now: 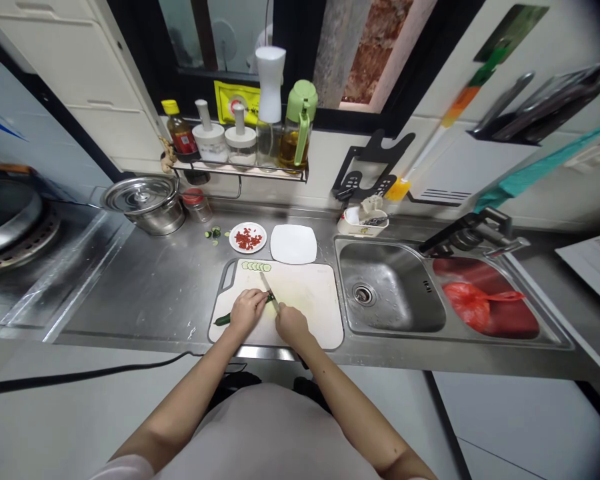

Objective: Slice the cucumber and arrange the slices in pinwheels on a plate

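Observation:
My left hand (249,309) is closed over a dark green cucumber (223,320) that lies slantwise on the white cutting board (315,300). Its near end sticks out below my hand, and the middle is covered by my fingers. In my right hand (291,325) is the handle of a kitchen knife (265,281), whose blade points away from me at the cucumber's far end. A row of pale cucumber slices (256,266) lies along the board's far left edge.
Behind the board stand a white plate of chopped red pieces (249,238) and a bare white plate (293,243). Cucumber scraps (216,233) lie left of them. At right is a steel sink (393,287) with a red plastic bag (467,305); a lidded pot (150,203) stands left.

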Motion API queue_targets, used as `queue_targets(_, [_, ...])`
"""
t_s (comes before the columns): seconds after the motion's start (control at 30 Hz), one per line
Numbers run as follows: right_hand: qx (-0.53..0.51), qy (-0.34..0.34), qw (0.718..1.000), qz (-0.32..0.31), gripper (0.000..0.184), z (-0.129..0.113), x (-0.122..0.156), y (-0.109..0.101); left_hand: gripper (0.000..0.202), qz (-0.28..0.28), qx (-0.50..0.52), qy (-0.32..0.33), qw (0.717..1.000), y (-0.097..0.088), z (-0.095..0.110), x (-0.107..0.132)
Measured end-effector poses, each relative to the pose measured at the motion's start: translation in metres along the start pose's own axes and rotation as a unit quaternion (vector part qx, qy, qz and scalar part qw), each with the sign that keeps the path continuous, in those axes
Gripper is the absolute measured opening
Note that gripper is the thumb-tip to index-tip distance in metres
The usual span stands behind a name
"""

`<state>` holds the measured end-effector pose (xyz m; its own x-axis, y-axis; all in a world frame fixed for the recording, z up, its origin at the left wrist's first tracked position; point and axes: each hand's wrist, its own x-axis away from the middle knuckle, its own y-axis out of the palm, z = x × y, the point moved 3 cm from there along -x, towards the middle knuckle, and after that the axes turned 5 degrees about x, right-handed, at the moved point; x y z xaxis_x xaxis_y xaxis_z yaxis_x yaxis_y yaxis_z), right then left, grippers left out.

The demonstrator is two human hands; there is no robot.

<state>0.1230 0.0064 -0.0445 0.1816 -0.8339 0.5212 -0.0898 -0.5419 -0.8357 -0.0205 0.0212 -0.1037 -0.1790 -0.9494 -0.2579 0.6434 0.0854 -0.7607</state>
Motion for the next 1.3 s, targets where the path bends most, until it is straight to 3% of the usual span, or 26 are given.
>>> queue_targets(0.5, [0.014, 0.021, 0.999, -0.027, 0.03, 0.009, 0.014, 0.013, 0.022, 0.012, -0.003, 0.016, 1.0, 0.002, -0.002, 0.0])
queue_targets(0.9, [0.021, 0.016, 1.0, -0.011, 0.03, 0.01, 0.023, -0.005, 0.02, 0.021, -0.006, 0.018, 1.0, 0.002, -0.002, 0.001])
queue_targets(1.3, [0.015, 0.02, 1.0, -0.015, 0.029, 0.009, 0.03, -0.009, 0.02, 0.024, 0.001, 0.018, 1.0, 0.001, 0.0, 0.001])
